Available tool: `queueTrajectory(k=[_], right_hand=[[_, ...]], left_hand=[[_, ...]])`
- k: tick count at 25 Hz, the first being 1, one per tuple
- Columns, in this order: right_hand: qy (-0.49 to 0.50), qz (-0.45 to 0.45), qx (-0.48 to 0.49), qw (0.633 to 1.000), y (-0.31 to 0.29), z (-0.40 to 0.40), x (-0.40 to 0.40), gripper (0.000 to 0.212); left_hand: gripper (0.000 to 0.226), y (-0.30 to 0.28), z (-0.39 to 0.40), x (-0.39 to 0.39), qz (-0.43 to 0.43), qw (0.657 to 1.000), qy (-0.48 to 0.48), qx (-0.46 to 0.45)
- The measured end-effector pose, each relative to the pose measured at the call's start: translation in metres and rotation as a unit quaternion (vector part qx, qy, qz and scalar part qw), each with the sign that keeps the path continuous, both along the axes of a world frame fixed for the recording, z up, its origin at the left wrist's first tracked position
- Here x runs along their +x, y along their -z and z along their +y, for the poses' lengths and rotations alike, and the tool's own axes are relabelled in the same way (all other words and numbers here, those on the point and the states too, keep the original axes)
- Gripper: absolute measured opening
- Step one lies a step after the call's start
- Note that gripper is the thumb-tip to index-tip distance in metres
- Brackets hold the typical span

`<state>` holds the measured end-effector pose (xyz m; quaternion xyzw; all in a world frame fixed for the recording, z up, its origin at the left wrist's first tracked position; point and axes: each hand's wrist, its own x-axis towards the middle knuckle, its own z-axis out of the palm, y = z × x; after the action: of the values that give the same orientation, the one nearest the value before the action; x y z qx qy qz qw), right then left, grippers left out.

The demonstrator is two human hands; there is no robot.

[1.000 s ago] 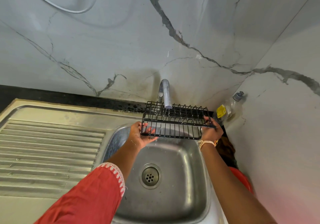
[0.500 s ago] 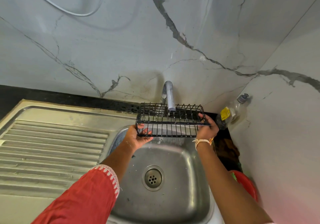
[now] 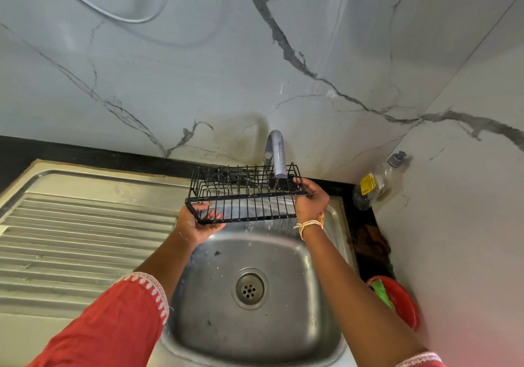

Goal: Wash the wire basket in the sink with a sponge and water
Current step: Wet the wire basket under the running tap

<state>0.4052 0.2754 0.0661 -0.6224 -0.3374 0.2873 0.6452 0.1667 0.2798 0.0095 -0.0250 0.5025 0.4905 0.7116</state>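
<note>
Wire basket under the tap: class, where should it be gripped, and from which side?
Grip the wire basket by its two short ends, coming in from the left and right, as the left hand and right hand do. Its long, open grid then stays clear under the tap.

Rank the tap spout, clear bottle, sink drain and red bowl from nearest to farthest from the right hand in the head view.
From the right hand:
1. Tap spout, just above it.
2. Clear bottle, right, in the corner.
3. Sink drain, below in the basin.
4. Red bowl, lower right.
</note>
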Motion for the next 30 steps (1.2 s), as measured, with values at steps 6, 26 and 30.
queueTrajectory(k=[6, 26, 30], right_hand=[[-0.114, -0.109, -0.052, 0.986, -0.002, -0.008, -0.004, 0.054], [0.126, 0.138, -0.076, 0.979, 0.006, -0.015, 0.066, 0.042], [0.194, 0.171, -0.046, 0.965, -0.005, -0.025, 0.084, 0.042]], left_hand=[[0.039, 0.013, -0.001, 0.0, -0.014, 0.992, -0.125, -0.009], [0.016, -0.02, 0.006, 0.06, 0.026, 0.998, 0.06, 0.025], [0.019, -0.024, 0.005, 0.085, 0.012, 0.994, 0.106, 0.03]])
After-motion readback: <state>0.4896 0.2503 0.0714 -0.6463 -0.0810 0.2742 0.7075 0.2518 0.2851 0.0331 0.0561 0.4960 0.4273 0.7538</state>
